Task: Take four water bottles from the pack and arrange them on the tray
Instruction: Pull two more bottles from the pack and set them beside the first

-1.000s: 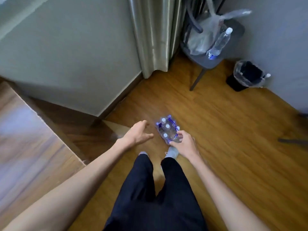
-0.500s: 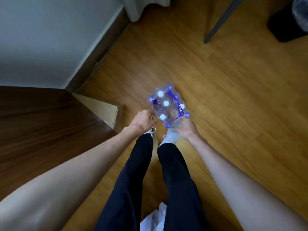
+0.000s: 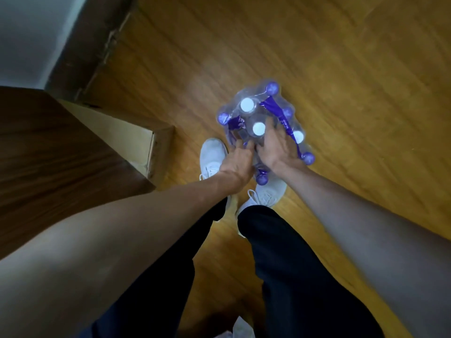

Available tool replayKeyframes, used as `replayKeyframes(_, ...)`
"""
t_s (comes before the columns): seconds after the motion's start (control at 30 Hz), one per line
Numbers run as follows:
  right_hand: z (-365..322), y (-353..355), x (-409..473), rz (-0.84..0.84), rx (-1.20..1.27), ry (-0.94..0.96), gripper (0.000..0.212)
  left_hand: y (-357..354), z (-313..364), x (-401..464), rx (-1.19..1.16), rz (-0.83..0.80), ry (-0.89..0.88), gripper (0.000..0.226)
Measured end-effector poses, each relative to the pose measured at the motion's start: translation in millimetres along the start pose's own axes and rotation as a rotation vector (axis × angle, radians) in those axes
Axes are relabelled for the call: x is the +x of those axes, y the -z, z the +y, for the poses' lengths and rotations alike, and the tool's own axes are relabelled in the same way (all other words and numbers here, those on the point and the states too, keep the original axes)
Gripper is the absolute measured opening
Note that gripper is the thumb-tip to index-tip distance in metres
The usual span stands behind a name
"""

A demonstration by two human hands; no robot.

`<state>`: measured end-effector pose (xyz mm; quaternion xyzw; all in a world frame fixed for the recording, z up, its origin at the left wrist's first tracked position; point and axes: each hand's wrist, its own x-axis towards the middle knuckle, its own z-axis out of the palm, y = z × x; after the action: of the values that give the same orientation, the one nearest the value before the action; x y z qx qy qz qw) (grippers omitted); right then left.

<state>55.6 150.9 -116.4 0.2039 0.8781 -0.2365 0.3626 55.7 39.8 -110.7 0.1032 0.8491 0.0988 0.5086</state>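
Both grips, left hand (image 3: 238, 159) and right hand (image 3: 275, 148), pinch the bottle pack (image 3: 258, 118) wrap at 6 o'clock. No bottles out yet; no tray seen.

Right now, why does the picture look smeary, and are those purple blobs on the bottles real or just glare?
Head view: motion blur softens both the left hand and right hand on the bottle pack. The purple blobs look like blurred parts of the wrap, glowing at the edges; the white caps look slightly overexposed. Wide-angle distortion stretches the forearms, and the wooden floor streaks.
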Motion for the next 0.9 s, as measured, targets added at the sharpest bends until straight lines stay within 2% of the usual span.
replayKeyframes(0.1,2,-2,7,0.105,-0.051,0.098,0.060,-5,-1,6,0.056,0.072,-0.061,0.065)
replayKeyframes(0.23,5,1,6,0.198,-0.100,0.215,0.046,-2,-6,5,0.014,0.181,-0.131,0.048)
replayKeyframes(0.47,8,4,9,0.198,-0.054,0.339,0.028,-3,13,0,-0.051,0.203,-0.040,0.044)
replayKeyframes(0.6,7,12,5,0.221,0.013,0.302,0.028,7,8,-12,-0.130,0.182,-0.013,0.039)
replayKeyframes(0.73,-2,31,-25,0.261,0.108,0.264,0.030,27,7,-46,-0.143,0.139,-0.081,0.035)
replayKeyframes(0.9,-12,69,-85,0.316,0.228,0.176,0.028,64,24,-117,-0.293,0.219,-0.074,0.028)
